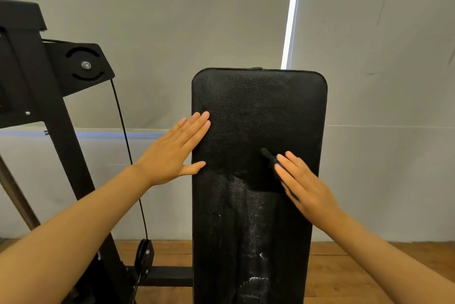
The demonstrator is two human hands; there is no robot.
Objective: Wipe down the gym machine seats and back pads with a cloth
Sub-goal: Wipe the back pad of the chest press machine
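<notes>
A tall black leather-textured back pad (258, 111) fills the middle of the view, with wet streaks on its lower half. My left hand (174, 151) lies flat against the pad's left edge, fingers together, holding nothing. My right hand (305, 185) presses flat on the pad's right side over a dark cloth (269, 158). The cloth is nearly the same black as the pad, and only a small fold shows past my fingertips. Both forearms reach in from the bottom corners.
A black machine frame (37, 87) with a pulley plate (83, 65) and a thin cable (128, 151) stands to the left. A lower pulley (144, 254) sits near the wooden floor (344, 274). Grey wall panels and a bright light strip (291, 15) are behind.
</notes>
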